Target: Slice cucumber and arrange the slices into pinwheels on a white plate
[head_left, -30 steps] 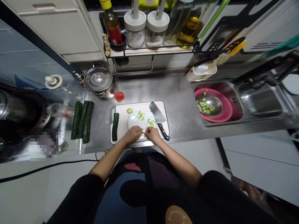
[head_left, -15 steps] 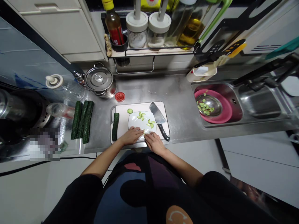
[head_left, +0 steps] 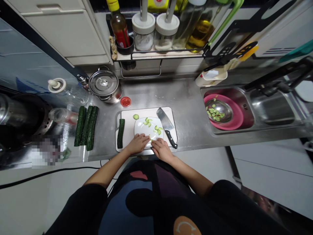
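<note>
A white plate (head_left: 143,129) sits on a white cutting board (head_left: 127,120) and carries thin cucumber slices (head_left: 147,121) set in small fans. My left hand (head_left: 138,143) and my right hand (head_left: 160,147) meet at the plate's near edge, fingertips pinched around small green cucumber pieces (head_left: 151,140) there. A cleaver (head_left: 165,124) with a black handle lies on the board right of the plate. A half cucumber (head_left: 120,133) lies on the board's left side, and one loose slice (head_left: 135,116) sits near the far edge.
Three whole cucumbers (head_left: 86,127) lie on the steel counter at left, beside a lidded pot (head_left: 104,84) and a red lid (head_left: 125,101). The sink (head_left: 271,107) at right holds a pink basin (head_left: 236,114) with a steel bowl of cucumber bits (head_left: 216,112). A shelf of bottles and jars (head_left: 156,32) hangs behind.
My right hand slid slightly toward me along the plate's near edge; both hands stay together there. Since half a second ago almost nothing has moved.
</note>
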`<state>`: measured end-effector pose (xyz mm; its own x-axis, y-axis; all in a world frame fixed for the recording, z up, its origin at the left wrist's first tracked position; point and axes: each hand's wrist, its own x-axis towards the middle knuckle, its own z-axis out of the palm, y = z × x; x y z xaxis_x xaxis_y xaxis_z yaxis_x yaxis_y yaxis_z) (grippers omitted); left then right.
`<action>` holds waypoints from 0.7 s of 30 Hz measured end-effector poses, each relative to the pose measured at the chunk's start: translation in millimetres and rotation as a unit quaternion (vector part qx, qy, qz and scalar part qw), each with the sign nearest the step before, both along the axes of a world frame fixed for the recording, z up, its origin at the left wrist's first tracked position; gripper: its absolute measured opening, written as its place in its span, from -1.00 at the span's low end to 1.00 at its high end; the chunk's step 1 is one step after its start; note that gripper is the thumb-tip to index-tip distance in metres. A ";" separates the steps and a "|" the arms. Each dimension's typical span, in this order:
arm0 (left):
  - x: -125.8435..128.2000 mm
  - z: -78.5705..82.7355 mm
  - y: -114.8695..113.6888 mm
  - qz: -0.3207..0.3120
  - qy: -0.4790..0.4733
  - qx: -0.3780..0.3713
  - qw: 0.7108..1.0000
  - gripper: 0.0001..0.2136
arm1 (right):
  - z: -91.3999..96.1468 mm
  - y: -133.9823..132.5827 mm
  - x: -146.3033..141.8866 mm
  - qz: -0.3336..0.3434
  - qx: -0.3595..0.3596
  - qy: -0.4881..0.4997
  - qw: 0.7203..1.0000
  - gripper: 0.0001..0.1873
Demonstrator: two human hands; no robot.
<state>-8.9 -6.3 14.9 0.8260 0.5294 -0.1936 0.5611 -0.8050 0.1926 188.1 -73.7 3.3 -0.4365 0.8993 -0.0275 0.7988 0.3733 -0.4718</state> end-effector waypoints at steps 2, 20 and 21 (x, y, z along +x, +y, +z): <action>0.2 -0.6 -1.5 0.007 -0.003 0.003 1.000 -0.64 | -0.2 0.5 0.4 0.000 0.002 0.009 1.000 -0.66; -2.0 -0.7 -1.5 0.005 0.001 -0.002 1.000 -0.60 | -7.1 28.0 -10.7 -0.103 -0.018 -0.017 0.994 -0.76; -2.1 -0.9 -1.6 0.005 0.002 -0.002 1.000 -0.59 | -7.1 29.5 -11.8 -0.102 -0.020 -0.026 0.994 -0.77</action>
